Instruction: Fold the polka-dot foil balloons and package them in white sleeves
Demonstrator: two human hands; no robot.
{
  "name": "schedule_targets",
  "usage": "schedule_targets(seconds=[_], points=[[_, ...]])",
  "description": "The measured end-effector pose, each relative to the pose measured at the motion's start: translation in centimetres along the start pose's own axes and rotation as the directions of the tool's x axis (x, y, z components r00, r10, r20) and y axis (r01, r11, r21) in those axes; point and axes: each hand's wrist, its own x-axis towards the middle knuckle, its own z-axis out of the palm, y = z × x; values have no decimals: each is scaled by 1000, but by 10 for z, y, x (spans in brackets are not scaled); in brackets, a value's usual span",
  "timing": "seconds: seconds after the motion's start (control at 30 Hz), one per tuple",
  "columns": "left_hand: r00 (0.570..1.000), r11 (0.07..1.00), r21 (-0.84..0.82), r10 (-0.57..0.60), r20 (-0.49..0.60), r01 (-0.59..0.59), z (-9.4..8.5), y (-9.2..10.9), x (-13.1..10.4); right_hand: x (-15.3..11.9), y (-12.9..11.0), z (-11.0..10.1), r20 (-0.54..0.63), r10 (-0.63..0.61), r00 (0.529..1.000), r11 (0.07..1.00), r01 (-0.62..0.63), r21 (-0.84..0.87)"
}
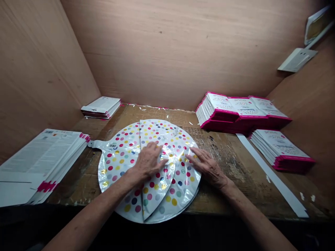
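Observation:
A flat round foil balloon [119, 174], white with many coloured dots, lies in front of me with its narrow tail and a barcode pointing left. One side is folded over, so a half-round flap [157, 195] with a straight left edge rests across its middle. More foil edges show beneath at the lower right. My left hand [149, 158] presses on the flap with its fingers spread. My right hand [208, 166] touches the balloon's right edge, its fingers stretched out over the dots. Neither hand grips anything.
Printed white-and-pink packets stand in stacks [220, 111] at the back right, with another stack [284, 150] nearer. White packets [39, 157] lean at the left, and a small pile [102, 106] sits behind. A white strip [272, 176] lies on the worn table [225, 195]. Wooden panels enclose it.

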Motion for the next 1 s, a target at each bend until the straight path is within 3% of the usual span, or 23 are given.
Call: schedule_targets(seconds=[0.07, 0.13, 0.23, 0.33, 0.4, 0.47, 0.53, 0.6, 0.63, 0.7, 0.8, 0.93, 1.0], points=[[996, 997, -26, 79, 30, -78, 10, -7, 5, 15, 12, -11, 146, -91, 985, 990, 74, 119], [996, 991, -102, 82, -30, -85, 11, -21, -4, 38, 28, -22, 301, -92, 949, 959, 4, 282], [999, 936, -349, 46, -5, -45, 3, -46, -23, 86, 60, -29, 557, -24, 830, 832, -292, 471], [998, 785, -616, -33, 54, 60, -1, -63, -32, 137, 88, -19, 708, 74, 702, 633, -581, 511], [979, 733, -653, -188, 77, 192, 1, -66, -29, 158, 97, -7, 717, 226, 659, 528, -702, 478], [917, 726, -586, -391, 81, 361, 4, -63, -21, 161, 95, 6, 665, 406, 627, 422, -774, 472], [836, 701, -522, -546, 46, 486, 8, -60, -12, 146, 85, 19, 594, 514, 619, 287, -777, 561], [790, 660, -533, -612, 26, 529, 12, -58, -4, 120, 73, 31, 508, 586, 631, 189, -717, 671], [773, 633, -552, -634, 32, 542, 14, -58, -1, 107, 67, 37, 452, 641, 620, 201, -704, 681], [737, 581, -584, -674, 47, 568, 16, -59, 2, 87, 60, 49, 306, 763, 569, 310, -739, 598], [700, 551, -583, -713, 43, 597, 17, -60, 2, 80, 59, 63, 108, 857, 504, 433, -817, 380], [692, 580, -537, -722, 9, 612, 15, -51, -5, 97, 66, 70, 92, 852, 516, 516, -856, 19], [711, 681, -435, -692, -122, 589, 13, -41, -6, 103, 69, 71, 144, 833, 534, 544, -838, -45]])
